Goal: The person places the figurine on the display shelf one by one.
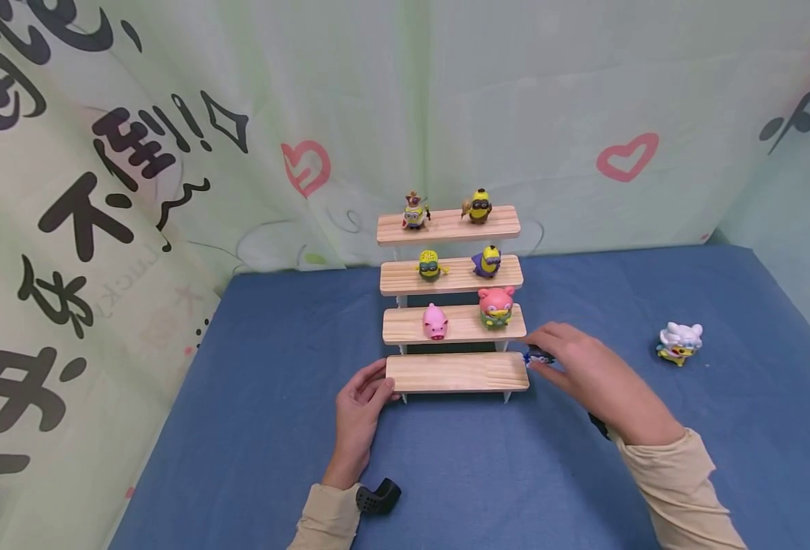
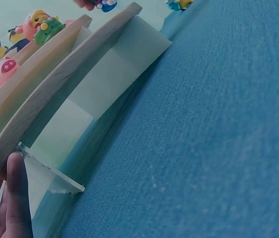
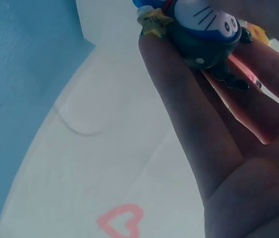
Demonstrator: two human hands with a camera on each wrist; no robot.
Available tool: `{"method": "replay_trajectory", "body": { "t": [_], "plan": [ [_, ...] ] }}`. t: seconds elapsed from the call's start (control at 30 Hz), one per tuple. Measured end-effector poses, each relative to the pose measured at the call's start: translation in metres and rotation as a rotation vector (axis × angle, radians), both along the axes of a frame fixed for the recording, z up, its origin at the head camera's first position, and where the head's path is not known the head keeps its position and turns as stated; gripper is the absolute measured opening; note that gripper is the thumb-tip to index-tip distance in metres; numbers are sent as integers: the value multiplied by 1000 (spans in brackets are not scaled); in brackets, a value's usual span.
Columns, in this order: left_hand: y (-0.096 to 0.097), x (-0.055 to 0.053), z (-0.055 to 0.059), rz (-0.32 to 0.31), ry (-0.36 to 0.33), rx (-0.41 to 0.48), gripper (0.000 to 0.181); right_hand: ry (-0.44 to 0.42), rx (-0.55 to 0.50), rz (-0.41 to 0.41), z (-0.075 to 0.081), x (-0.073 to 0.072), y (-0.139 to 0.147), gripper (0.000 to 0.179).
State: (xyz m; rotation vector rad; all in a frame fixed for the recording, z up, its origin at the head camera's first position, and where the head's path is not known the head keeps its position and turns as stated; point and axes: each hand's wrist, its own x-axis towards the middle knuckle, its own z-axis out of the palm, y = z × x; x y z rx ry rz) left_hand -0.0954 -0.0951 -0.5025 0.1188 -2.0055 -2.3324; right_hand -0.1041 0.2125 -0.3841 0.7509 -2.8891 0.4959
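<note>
A small blue-and-white cat figurine (image 3: 203,37) with a dark green body and a yellow star is pinched by my right hand (image 1: 587,374). It hovers by the right end of the lowest board (image 1: 456,373) of a four-step wooden display stand, partly hidden by fingers in the head view. At that board's opposite end, my left hand (image 1: 360,412) grips the corner, with a finger (image 2: 18,193) against the underside. One step up stand a pink pig figurine (image 1: 435,322) and a pink-headed figurine (image 1: 496,307) in green.
Yellow figurines, including a caped one (image 1: 487,261) and a crowned one (image 1: 414,211), stand on the two upper steps. A white-hatted figurine (image 1: 680,343) sits on the blue tablecloth (image 1: 274,367) at right. Behind the stand hangs a pale printed curtain (image 1: 515,99).
</note>
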Motion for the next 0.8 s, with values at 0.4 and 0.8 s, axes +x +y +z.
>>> {"method": "replay_trajectory", "body": {
  "t": [0.4,0.8],
  "plan": [
    [1,0,-1,-5,-3,-9,41,9,-9,57,-8,-3,-11,32],
    [2,1,-1,-12,-3,0,41,32,8,98,-15,-5,-19,32]
  ]
}}
